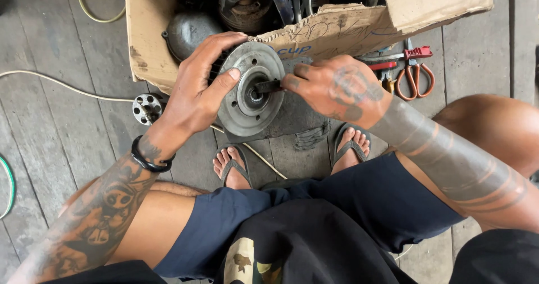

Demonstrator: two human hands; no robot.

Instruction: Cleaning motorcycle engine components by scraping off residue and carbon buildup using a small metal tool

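Head view: left hand (193, 96) grips motor (250, 90) (right hand (337, 87) beside).

Both hands (199, 90) (337, 87) on motor rotor (247, 101)

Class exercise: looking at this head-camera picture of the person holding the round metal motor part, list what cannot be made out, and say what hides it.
- Rear of the round metal part, head view: covered by the left hand.
- Tip of the dark shaft: hidden under the right hand fingers.
- Contents of the cardboard box: cut off by the top edge, shadowed.
- Tools beside the red scissors: partly behind the box flap.
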